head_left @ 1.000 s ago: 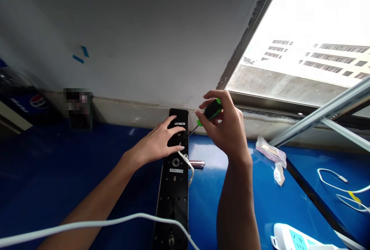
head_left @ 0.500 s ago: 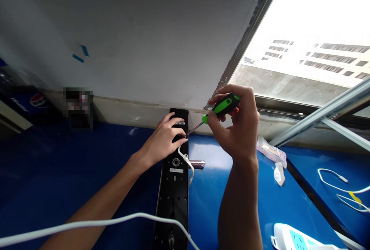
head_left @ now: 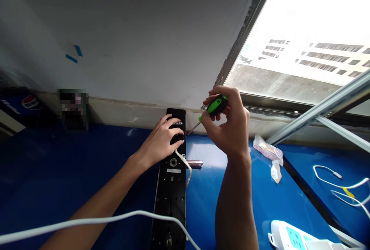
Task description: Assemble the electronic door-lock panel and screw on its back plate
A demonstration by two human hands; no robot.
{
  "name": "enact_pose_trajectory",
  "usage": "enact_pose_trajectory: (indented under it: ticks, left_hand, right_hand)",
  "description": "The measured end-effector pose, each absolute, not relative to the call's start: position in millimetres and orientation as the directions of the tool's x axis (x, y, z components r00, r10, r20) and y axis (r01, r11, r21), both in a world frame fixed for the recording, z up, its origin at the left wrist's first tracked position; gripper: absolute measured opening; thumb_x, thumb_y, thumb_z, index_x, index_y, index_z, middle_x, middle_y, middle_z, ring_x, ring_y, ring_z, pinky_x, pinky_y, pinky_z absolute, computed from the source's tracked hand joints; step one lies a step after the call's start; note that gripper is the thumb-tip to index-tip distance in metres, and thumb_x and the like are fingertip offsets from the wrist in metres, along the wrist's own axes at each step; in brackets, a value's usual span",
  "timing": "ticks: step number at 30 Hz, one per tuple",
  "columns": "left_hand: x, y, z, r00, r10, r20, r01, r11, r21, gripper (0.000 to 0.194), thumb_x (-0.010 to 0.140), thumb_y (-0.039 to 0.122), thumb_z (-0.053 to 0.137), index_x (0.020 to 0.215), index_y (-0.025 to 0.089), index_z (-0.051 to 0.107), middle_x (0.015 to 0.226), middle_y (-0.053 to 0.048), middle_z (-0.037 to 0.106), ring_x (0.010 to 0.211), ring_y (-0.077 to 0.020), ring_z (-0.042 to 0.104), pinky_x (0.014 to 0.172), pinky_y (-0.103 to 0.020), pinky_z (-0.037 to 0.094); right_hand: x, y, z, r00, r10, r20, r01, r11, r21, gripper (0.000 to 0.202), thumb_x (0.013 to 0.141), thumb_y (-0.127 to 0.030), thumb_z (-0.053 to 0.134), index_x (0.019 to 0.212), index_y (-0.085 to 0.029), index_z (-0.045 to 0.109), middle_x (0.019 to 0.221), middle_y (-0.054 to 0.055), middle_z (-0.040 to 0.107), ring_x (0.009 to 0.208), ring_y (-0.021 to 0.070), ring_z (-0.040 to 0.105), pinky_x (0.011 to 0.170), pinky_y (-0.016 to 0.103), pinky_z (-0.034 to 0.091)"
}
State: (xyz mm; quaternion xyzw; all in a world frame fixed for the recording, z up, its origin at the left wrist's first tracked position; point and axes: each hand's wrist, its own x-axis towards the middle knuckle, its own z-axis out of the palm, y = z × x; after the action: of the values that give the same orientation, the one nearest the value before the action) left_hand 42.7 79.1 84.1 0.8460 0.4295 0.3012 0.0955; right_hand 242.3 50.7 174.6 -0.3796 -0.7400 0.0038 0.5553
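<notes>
A long black door lock panel (head_left: pixel 171 192) lies on the blue tabletop, its far end near the wall. My left hand (head_left: pixel 163 138) holds its upper part, fingers curled across it toward the right edge, thumb and index tips close together. Whether a small part sits under those fingertips is hidden. In my right hand (head_left: pixel 228 123) is a green and black screwdriver (head_left: pixel 215 107), tilted with its shaft pointing down-left. The screwdriver's tip is at the panel's right edge, by my left index finger. A short white cable (head_left: pixel 184 159) comes out below my left thumb and hangs over the edge.
A shiny cylinder (head_left: pixel 195 163) lies against the panel's right side. A thick white cable (head_left: pixel 115 218) crosses the foreground. To the right are a plastic packet (head_left: pixel 267 149), a metal strut (head_left: pixel 306 117), a power strip (head_left: pixel 291 236) and another white cable (head_left: pixel 326 180).
The whole view has shifted slightly, moving everything left. The screwdriver tip has drawn back a little from the left fingertips to the panel's edge. Both hands keep their holds.
</notes>
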Motion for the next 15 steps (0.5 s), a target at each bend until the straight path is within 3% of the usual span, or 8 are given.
enact_pose_trajectory:
  ticks: [15]
  left_hand:
    - [47.2, 77.8, 83.8, 0.444, 0.784, 0.434, 0.672, -0.612, 0.417, 0.016, 0.095, 0.025, 0.072, 0.108, 0.022, 0.082, 0.149, -0.011, 0.063, 0.155, -0.0392, 0.038, 0.126, -0.063, 0.042]
  right_hand:
    - [241.8, 61.0, 167.5, -0.153, 0.626, 0.765, 0.561, 0.692, -0.454, 0.040, 0.083, -0.006, 0.062, 0.118, -0.026, 0.058, 0.097, -0.003, 0.070, 0.065, 0.0097, 0.051, 0.063, 0.028, 0.050]
